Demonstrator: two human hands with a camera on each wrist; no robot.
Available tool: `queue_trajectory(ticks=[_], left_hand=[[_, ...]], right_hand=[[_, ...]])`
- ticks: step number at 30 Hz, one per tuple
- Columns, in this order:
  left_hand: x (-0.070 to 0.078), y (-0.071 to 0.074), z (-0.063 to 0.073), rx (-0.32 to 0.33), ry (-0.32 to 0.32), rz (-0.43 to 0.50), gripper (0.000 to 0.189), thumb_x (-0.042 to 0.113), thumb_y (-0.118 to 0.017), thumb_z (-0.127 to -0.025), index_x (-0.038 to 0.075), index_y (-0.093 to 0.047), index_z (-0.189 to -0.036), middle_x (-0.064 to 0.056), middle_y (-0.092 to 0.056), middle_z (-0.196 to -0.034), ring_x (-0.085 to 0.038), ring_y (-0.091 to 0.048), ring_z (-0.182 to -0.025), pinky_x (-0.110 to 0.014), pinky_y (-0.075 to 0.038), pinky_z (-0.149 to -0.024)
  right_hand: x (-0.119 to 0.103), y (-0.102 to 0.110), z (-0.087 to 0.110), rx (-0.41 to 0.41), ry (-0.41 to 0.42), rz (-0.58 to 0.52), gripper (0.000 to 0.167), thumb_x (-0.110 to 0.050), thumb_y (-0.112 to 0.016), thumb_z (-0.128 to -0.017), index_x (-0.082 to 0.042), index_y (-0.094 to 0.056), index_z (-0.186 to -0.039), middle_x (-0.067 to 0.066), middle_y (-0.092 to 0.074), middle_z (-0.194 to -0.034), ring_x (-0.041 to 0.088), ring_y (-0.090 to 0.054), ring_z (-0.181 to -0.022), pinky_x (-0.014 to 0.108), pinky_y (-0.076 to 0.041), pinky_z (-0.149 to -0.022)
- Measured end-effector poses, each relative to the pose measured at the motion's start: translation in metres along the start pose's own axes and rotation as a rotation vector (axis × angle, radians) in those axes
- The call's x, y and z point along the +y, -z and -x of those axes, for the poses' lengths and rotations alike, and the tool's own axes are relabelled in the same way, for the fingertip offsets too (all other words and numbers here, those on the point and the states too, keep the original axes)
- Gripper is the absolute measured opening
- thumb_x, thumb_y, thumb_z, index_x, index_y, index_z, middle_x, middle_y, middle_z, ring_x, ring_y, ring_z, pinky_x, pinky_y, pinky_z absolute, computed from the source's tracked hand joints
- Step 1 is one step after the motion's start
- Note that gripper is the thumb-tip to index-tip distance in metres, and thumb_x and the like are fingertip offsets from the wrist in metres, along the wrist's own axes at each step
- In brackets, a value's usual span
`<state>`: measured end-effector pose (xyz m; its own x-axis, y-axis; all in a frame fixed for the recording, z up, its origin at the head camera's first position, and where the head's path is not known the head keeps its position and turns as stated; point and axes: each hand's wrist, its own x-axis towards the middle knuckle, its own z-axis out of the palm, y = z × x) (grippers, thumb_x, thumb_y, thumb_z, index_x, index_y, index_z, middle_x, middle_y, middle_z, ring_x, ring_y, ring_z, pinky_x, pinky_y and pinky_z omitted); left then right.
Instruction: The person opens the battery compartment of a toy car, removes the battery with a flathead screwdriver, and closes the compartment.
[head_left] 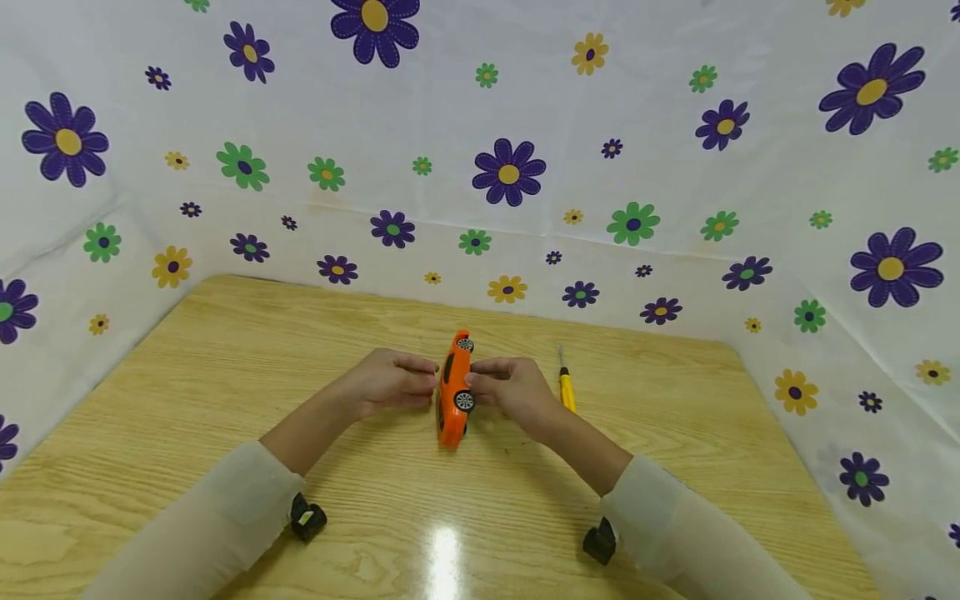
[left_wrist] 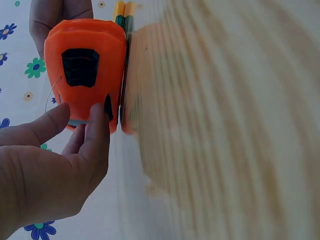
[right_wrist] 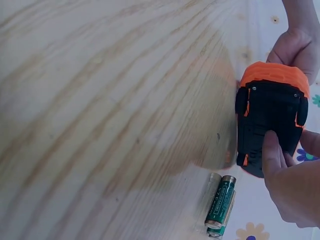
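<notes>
An orange toy car stands on its side on the table between both hands. Its roof side faces my left hand, whose fairly straight fingers and thumb touch the body near a dark window. From the other side my right hand holds the car, thumb at its upper edge and fingers against the black underside. Wheels show on the upward side in the head view. Beside the right hand, green batteries lie on the table; the head view does not show them.
A yellow-handled screwdriver lies right of my right hand, shaft pointing away. The wooden table ends at a white flower-printed cloth behind and at both sides. Small black devices hang at the sleeves.
</notes>
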<state>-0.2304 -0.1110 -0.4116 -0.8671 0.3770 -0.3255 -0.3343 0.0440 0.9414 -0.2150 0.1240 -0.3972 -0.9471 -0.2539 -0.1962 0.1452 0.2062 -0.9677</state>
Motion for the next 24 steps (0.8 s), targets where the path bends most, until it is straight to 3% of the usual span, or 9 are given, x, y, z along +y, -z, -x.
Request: queue_trajectory(ticks=[8, 15, 19, 24], left_hand=[[0.002, -0.012, -0.003, 0.087, -0.045, -0.031, 0.039, -0.002, -0.067, -0.097, -0.009, -0.060, -0.135, -0.024, -0.066, -0.127, -0.031, -0.069, -0.113, -0.043, -0.057, -0.099], [0.004, -0.014, -0.001, 0.173, -0.084, -0.150, 0.037, 0.004, -0.071, -0.097, -0.006, -0.064, -0.132, -0.021, -0.068, -0.122, -0.028, -0.072, -0.105, -0.038, -0.062, -0.091], [0.006, -0.015, -0.001, 0.205, -0.097, -0.203, 0.036, 0.006, -0.073, -0.095, -0.003, -0.067, -0.130, -0.019, -0.066, -0.125, -0.027, -0.071, -0.104, -0.037, -0.062, -0.089], [0.010, -0.017, -0.003, 0.256, -0.140, -0.362, 0.032, 0.010, -0.077, -0.093, 0.002, -0.073, -0.123, -0.014, -0.067, -0.124, -0.027, -0.068, -0.107, -0.033, -0.063, -0.085]], right_hand=[[-0.001, 0.006, -0.001, -0.018, -0.016, -0.026, 0.028, -0.007, -0.067, -0.100, 0.003, -0.069, -0.126, 0.017, -0.069, -0.126, 0.026, -0.072, -0.106, 0.036, -0.061, -0.092], [0.001, 0.007, -0.007, -0.049, -0.024, -0.067, 0.028, -0.006, -0.065, -0.101, 0.003, -0.069, -0.127, 0.018, -0.069, -0.127, 0.027, -0.071, -0.109, 0.036, -0.061, -0.093], [0.003, 0.007, -0.009, -0.052, -0.037, -0.081, 0.027, -0.001, -0.062, -0.101, 0.007, -0.067, -0.126, 0.020, -0.068, -0.126, 0.024, -0.072, -0.103, 0.036, -0.060, -0.094], [0.008, 0.006, -0.013, -0.055, -0.069, -0.114, 0.023, 0.003, -0.061, -0.100, 0.012, -0.066, -0.122, 0.016, -0.070, -0.111, 0.016, -0.069, -0.087, 0.029, -0.063, -0.084]])
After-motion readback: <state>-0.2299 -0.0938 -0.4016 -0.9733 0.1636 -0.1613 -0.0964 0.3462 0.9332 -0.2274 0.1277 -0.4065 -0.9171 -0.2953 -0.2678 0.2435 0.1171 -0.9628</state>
